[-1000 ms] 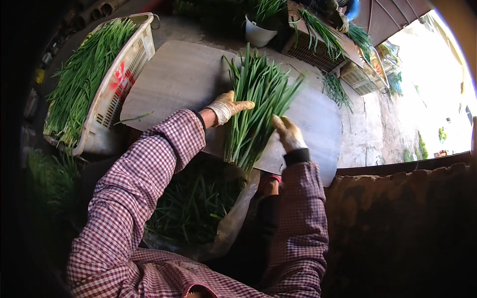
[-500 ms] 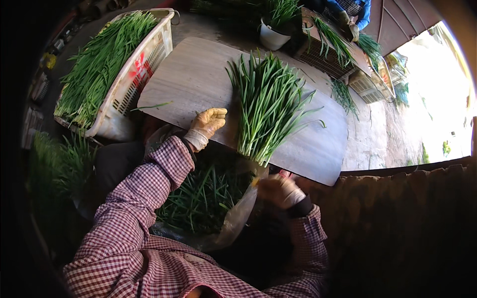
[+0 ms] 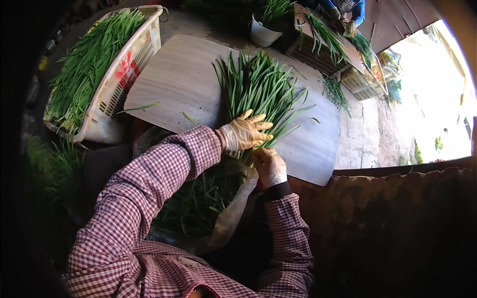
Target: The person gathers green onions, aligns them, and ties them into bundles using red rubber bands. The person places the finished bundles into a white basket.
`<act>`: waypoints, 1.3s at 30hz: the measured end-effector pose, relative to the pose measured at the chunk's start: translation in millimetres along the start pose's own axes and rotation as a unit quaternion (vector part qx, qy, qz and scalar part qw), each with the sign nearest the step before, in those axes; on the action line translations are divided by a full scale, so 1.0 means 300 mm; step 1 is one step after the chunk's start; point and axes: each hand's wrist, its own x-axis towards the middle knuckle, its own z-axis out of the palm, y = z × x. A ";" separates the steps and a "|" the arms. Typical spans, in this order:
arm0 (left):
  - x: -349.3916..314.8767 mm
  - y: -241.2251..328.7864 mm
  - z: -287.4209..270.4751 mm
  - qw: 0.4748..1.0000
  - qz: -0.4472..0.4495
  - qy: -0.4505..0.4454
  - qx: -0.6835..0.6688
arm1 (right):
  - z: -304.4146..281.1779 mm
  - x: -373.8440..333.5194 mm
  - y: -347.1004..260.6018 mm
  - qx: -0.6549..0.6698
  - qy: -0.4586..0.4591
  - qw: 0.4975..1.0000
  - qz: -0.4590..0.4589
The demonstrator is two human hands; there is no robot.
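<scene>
A bunch of green garlic chives (image 3: 256, 82) lies across a grey wood-grained board (image 3: 171, 74), leaf tips pointing away from me and stem ends over the near edge. My left hand (image 3: 244, 131), in a yellowish glove, rests on the lower part of the bunch with its fingers spread. My right hand (image 3: 268, 163), gloved too, is closed at the stem ends, fingers curled round them; the fingertips are partly hidden. Below the board's near edge a clear plastic bag (image 3: 232, 211) stands open beside loose green leaves (image 3: 191, 211). A few stray leaves (image 3: 141, 107) lie on the board's left part.
A white crate (image 3: 131, 67) heaped with chives stands at the left. Beyond the board is a white bucket (image 3: 264, 35) of greens. At the far right a person's gloved hands (image 3: 348, 22) work at another board on crates. A rough brown surface (image 3: 387, 213) fills the lower right.
My left hand has moved right from beside the bunch onto it, and its fingers have spread. My right hand, blurred before, has come up and left to the stem ends.
</scene>
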 end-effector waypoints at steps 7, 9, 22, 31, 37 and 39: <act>0.005 -0.006 0.017 1.000 -0.011 -0.020 0.008 | -0.048 -0.058 -0.058 0.495 -0.408 0.751 0.156; 0.008 -0.005 0.000 1.000 -0.004 -0.005 0.013 | -0.036 -0.103 -0.179 0.455 -0.519 0.710 -0.140; -0.460 -0.105 0.046 0.735 -0.306 0.347 -0.495 | -0.048 0.190 -0.285 0.031 -0.027 0.987 -0.156; -0.315 0.003 -0.027 0.914 -0.392 0.028 -0.102 | 0.172 0.354 -0.042 -0.035 0.000 0.985 -0.167; -0.231 -0.016 0.036 0.900 -0.429 0.024 -0.071 | 0.181 0.335 -0.024 0.020 0.039 0.988 -0.149; -0.229 -0.025 0.036 0.903 -0.420 0.032 -0.081 | 0.170 0.337 -0.017 0.026 0.021 0.989 -0.142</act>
